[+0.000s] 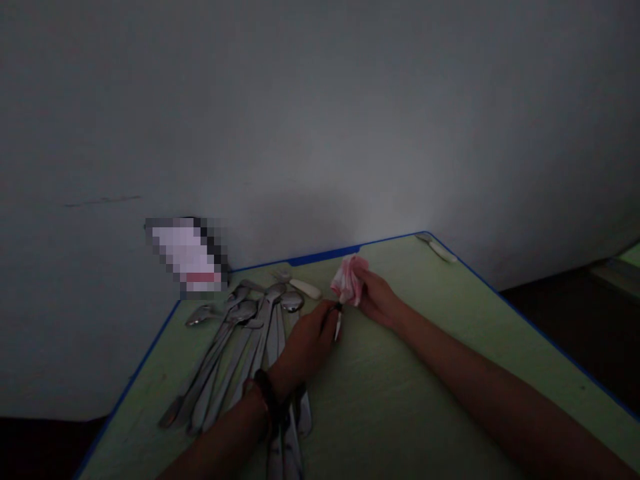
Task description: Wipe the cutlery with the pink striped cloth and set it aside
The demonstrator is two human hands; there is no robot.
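My left hand (311, 337) is closed around a slim piece of cutlery (339, 325). A light, shiny end of it shows below my fingers; its other end is hidden at the cloth, so I cannot tell its kind. A crumpled pink-and-white cloth (346, 280) is gripped in my right hand (377, 297), which meets the cutlery just beyond my left fingers. Beside and under my left forearm lies a heap of metal spoons (245, 312), their long handles pointing toward me. A white-handled fork (306, 289) rests behind the heap.
Another white-handled utensil (443, 252), apparently a fork, lies at the table's far right corner. A pixelated, phone-like object (185, 253) leans at the far left edge. The pale green table (400, 400) has blue edging and stands against a grey wall (320, 133).
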